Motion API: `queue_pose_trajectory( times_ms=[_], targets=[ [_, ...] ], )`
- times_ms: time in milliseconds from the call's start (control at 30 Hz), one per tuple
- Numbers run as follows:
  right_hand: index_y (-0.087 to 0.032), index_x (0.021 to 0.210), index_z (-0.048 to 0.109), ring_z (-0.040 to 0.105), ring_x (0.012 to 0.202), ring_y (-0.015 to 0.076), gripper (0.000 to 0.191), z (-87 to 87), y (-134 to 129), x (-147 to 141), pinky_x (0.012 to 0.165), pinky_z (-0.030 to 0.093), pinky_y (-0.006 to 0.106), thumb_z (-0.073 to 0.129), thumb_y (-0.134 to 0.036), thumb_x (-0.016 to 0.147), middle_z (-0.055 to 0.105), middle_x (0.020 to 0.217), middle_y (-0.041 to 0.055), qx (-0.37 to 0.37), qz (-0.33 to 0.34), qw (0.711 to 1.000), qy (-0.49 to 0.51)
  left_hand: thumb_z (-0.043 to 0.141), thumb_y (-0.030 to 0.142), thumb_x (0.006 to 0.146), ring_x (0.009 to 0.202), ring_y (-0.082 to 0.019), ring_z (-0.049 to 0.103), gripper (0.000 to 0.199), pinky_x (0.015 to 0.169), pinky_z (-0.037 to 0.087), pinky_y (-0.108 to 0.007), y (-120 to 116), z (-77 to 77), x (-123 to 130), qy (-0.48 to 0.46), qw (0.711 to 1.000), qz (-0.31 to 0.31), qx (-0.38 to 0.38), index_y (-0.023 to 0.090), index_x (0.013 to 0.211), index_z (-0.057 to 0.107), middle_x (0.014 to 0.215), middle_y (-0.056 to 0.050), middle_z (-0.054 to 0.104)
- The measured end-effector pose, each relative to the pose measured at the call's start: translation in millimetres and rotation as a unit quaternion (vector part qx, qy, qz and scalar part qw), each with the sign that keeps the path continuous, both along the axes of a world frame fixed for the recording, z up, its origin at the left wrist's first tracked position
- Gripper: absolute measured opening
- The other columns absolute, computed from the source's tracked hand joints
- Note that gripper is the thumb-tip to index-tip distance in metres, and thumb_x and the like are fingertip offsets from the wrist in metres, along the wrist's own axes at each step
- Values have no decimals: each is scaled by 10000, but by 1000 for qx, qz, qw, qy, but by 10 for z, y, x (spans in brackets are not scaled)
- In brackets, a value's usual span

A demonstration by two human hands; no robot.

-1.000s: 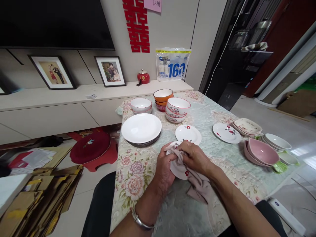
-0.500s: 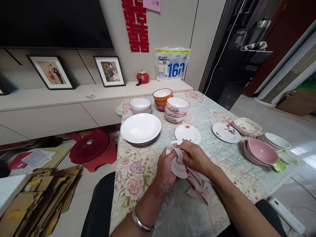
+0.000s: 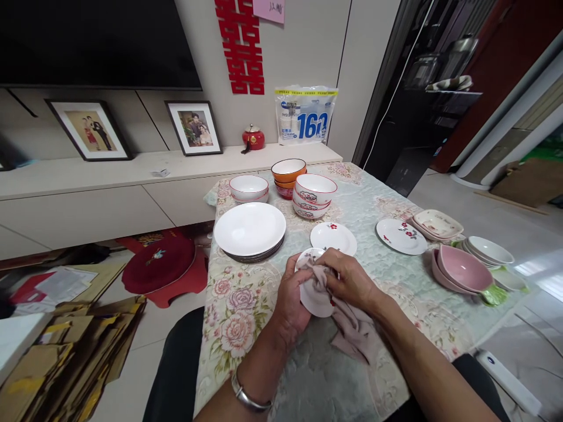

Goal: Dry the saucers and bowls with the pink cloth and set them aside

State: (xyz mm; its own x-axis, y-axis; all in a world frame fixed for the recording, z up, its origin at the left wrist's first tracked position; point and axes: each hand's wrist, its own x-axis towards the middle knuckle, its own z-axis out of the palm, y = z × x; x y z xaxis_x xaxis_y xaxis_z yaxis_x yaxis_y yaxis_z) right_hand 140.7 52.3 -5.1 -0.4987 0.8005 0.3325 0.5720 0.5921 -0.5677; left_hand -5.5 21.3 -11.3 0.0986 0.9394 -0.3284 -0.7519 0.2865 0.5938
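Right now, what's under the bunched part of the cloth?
A small plate, held in the left hand. Its white lower part and upper rim show. The cloth, right hand and left fingers cover the rest; any marks there can't be seen.

With the held plate (image 3: 317, 303) as the dial's centre, the cloth (image 3: 354, 334) lies over part of it and trails to 5 o'clock; on the surface (image 3: 325, 375), the near plate (image 3: 333, 237) sits at 1, the plate stack (image 3: 250, 228) at 10 with the bowl pair (image 3: 248, 186) behind it at 11; the bowl stack (image 3: 313, 196) stands at 12, rear bowls (image 3: 285, 176) just behind it; the far plate (image 3: 398, 237) is at 2, dishes (image 3: 437, 224) beyond it, side bowls (image 3: 466, 271) at 3 before the outer bowls (image 3: 490, 251); past the surface, the cabinet (image 3: 79, 214) carries frames (image 3: 193, 128) at 10 and 11, the jar (image 3: 253, 139) at 11, the bag (image 3: 305, 117) at 12; on the floor (image 3: 145, 340), the stool (image 3: 158, 266) is at 9, cardboard (image 3: 65, 351) at 8.
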Motion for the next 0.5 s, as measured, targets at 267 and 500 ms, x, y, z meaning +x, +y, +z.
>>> queue_pose_trajectory(
  times_ms=[267, 500],
  targets=[
    [-197, 915, 655, 593, 823, 169, 191, 40, 25, 116, 733, 423, 267, 529, -98, 810, 647, 884, 30, -37, -25, 998, -54, 757, 196, 579, 698, -189, 654, 362, 697, 490, -309, 26, 3, 21, -16, 999, 37, -9, 149, 928, 671, 785, -30, 715],
    [-160, 919, 642, 588, 808, 203, 163, -92, 129, 190, 734, 413, 303, 518, -139, 815, 653, 885, 73, 6, -196, 978, -65, 728, 164, 562, 685, -234, 674, 465, 696, 488, -341, 10, 1, 9, 7, 1000, 1, -12, 128, 1023, 676, 737, -44, 718]
  ],
)
